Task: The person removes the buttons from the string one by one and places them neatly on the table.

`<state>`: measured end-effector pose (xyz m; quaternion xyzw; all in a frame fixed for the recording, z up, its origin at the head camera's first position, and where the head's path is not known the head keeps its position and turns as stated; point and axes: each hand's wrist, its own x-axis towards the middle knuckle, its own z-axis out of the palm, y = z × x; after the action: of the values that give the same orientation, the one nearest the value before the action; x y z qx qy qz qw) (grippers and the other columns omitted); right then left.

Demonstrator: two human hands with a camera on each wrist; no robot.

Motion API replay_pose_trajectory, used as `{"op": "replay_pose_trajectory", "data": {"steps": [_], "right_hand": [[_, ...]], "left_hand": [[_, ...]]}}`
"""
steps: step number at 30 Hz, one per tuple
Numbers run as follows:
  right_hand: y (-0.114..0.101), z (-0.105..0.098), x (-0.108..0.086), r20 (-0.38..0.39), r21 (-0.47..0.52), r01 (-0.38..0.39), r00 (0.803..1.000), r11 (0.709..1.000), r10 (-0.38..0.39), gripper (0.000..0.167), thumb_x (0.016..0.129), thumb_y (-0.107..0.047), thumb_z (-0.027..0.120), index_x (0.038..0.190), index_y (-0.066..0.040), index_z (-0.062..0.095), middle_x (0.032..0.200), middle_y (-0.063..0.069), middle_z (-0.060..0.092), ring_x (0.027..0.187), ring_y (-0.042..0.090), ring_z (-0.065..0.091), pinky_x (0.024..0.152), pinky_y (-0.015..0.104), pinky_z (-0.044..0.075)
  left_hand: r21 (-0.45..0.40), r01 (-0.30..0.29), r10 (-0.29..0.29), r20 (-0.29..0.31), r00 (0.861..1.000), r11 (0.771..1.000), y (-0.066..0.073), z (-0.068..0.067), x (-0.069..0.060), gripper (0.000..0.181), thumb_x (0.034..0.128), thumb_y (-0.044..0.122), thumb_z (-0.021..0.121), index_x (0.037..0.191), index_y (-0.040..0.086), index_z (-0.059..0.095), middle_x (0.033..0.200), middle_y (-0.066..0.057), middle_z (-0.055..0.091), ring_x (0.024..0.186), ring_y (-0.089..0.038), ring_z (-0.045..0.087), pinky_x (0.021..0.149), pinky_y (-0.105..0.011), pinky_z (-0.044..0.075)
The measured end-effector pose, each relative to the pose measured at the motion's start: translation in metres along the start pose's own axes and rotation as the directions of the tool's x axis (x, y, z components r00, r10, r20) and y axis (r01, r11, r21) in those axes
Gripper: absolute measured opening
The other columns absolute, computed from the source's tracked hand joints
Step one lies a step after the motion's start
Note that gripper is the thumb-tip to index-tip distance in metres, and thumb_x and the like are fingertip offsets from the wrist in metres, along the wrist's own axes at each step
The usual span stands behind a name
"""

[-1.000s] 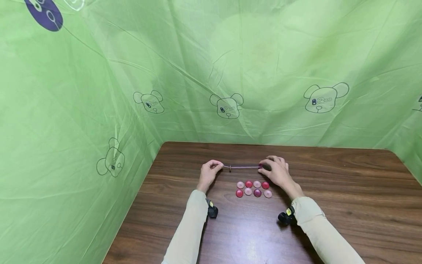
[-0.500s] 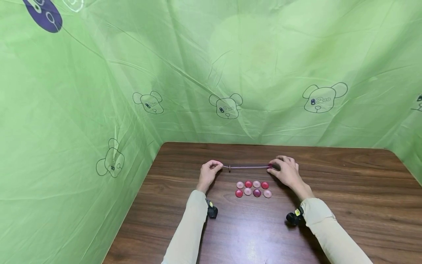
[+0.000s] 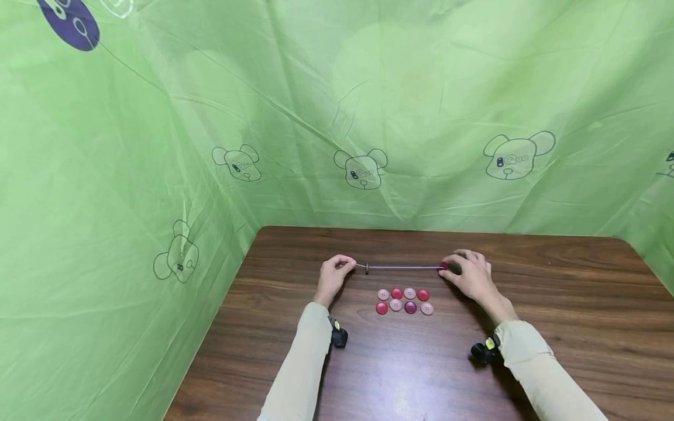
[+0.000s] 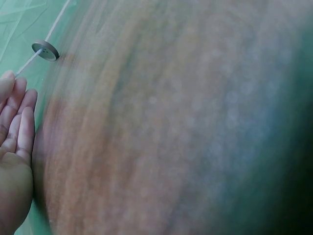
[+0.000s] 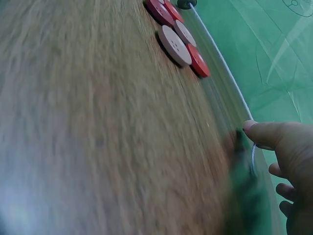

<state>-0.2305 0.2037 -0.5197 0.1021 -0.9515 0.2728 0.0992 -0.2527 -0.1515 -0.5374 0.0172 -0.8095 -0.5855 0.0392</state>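
A thin pale string [image 3: 402,268] runs taut and nearly level between the two hands. At its left end, my left hand [image 3: 333,278] pinches it between thumb and index finger. Close to those fingertips a dark button [image 4: 45,50] is threaded on the string, standing on edge. My right hand [image 3: 471,278] pinches a dark red button [image 3: 443,266] at the other side, mostly covered by the fingers. In the right wrist view a short loose tail of string hangs below the thumb. Whether the string runs through the pinched button cannot be made out.
Several pink, red and purple buttons [image 3: 410,307] lie in two rows in front of the string on the brown wooden table [image 3: 579,304]. A green printed curtain [image 3: 421,88] closes off the back and left. A small black camera sits on each wrist.
My right hand has moved to the right with the dark red button, and the stretch of string between the hands has grown longer. The left hand and threaded button have stayed put.
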Motion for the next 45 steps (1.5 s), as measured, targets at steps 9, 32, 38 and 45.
{"op": "replay_pose_trajectory", "data": {"steps": [9,32,38,45], "right_hand": [[0.008,-0.009,-0.011,-0.041,-0.014,0.015,0.999,1.0,-0.015,0.032,0.081,-0.029,0.075,0.106,-0.011,0.068,0.128,0.022,0.051,0.119,0.049,0.036,0.083,0.058,0.026],[0.025,-0.024,-0.03,-0.071,-0.039,0.019,0.997,0.999,-0.022,0.03,0.081,-0.028,0.076,0.103,-0.01,0.068,0.128,0.02,0.051,0.117,0.049,0.036,0.084,0.06,0.024],[0.029,-0.029,-0.033,-0.077,-0.041,0.02,0.997,0.999,-0.023,0.029,0.08,-0.027,0.076,0.102,-0.011,0.067,0.128,0.021,0.051,0.117,0.049,0.036,0.083,0.06,0.024],[0.019,-0.025,-0.037,-0.073,-0.01,0.087,0.993,0.996,-0.088,0.028,0.078,-0.026,0.078,0.101,-0.013,0.068,0.127,0.021,0.052,0.116,0.048,0.038,0.084,0.06,0.026]], "left_hand": [[0.001,0.001,-0.001,-0.01,1.0,1.0,0.002,0.0,-0.001,0.012,0.0849,0.022,0.073,0.088,0.011,0.073,0.083,-0.004,0.072,0.071,-0.006,0.059,0.067,-0.021,0.046],[-0.002,0.003,-0.003,-0.013,1.0,1.0,0.002,0.001,0.0,0.009,0.0849,0.02,0.073,0.088,0.011,0.073,0.083,-0.005,0.072,0.072,-0.006,0.06,0.068,-0.023,0.046],[-0.006,0.007,-0.007,-0.01,1.0,1.0,0.002,0.001,0.0,0.008,0.0856,0.019,0.073,0.088,0.011,0.072,0.083,-0.005,0.072,0.072,-0.006,0.06,0.068,-0.022,0.045],[-0.017,0.007,-0.007,-0.015,1.0,1.0,0.002,0.002,-0.001,0.012,0.0851,0.02,0.073,0.089,0.009,0.072,0.082,-0.004,0.072,0.071,-0.005,0.059,0.067,-0.02,0.045]]}}
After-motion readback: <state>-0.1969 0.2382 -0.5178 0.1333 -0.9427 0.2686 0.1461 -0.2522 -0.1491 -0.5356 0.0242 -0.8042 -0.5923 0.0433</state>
